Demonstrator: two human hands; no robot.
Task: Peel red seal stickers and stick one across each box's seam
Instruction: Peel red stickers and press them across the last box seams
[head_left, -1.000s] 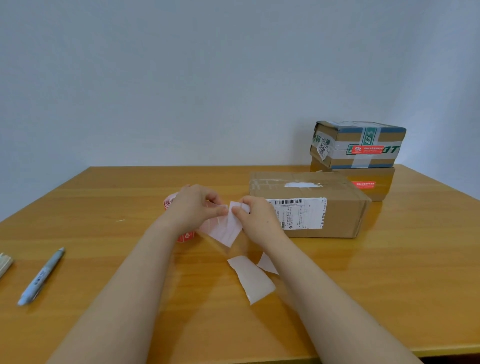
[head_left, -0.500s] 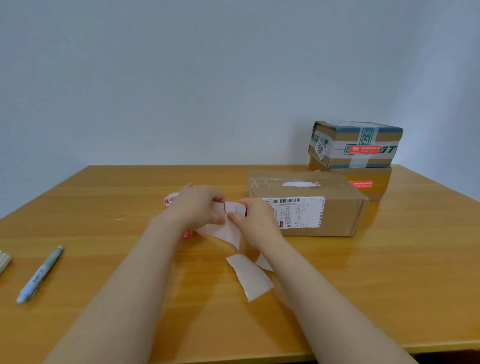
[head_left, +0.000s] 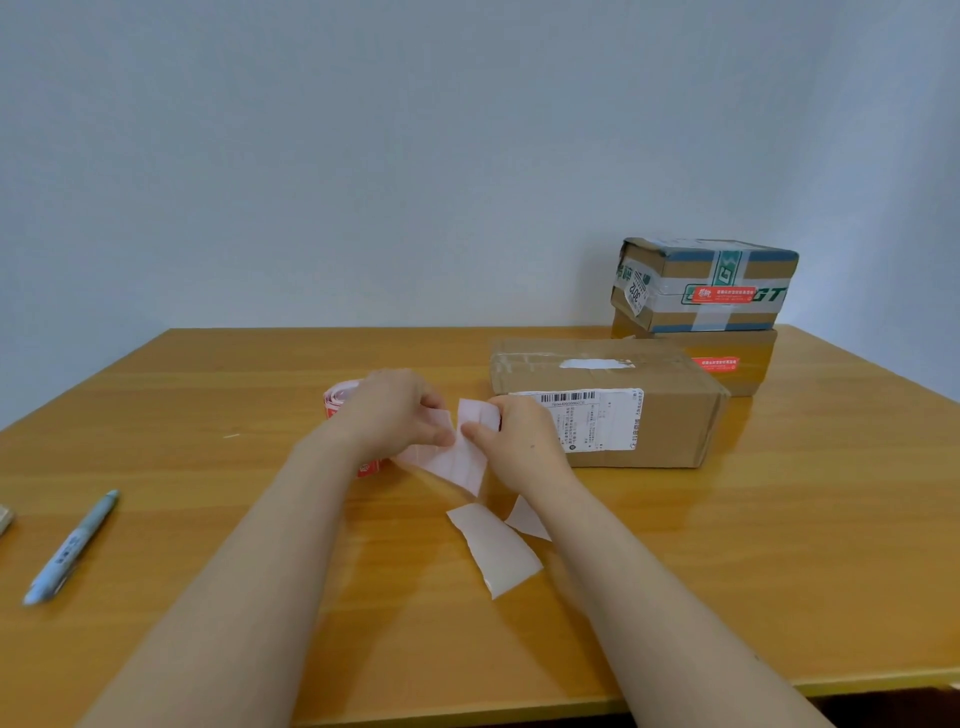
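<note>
Both hands meet at the table's middle on a pale strip of sticker backing (head_left: 457, 457). My left hand (head_left: 389, 413) pinches its left part and my right hand (head_left: 514, 441) pinches its top right edge. The roll of red seal stickers (head_left: 337, 397) lies behind my left hand, mostly hidden. A plain brown box (head_left: 670, 415) with a white shipping label stands just right of my right hand. Behind it, two stacked boxes: the upper taped box (head_left: 675, 270) and the lower box (head_left: 753, 374) each carry a red seal sticker (head_left: 730, 294) on the front.
Two torn backing scraps (head_left: 496, 548) lie on the wooden table (head_left: 779, 571) between my forearms. A blue pen (head_left: 72, 545) lies at the left, with a small pale object (head_left: 4, 519) at the left edge. The table's front edge is near.
Both hands stay on the backing strip; my right fingers have shifted slightly along its top edge. The view has moved a little.
</note>
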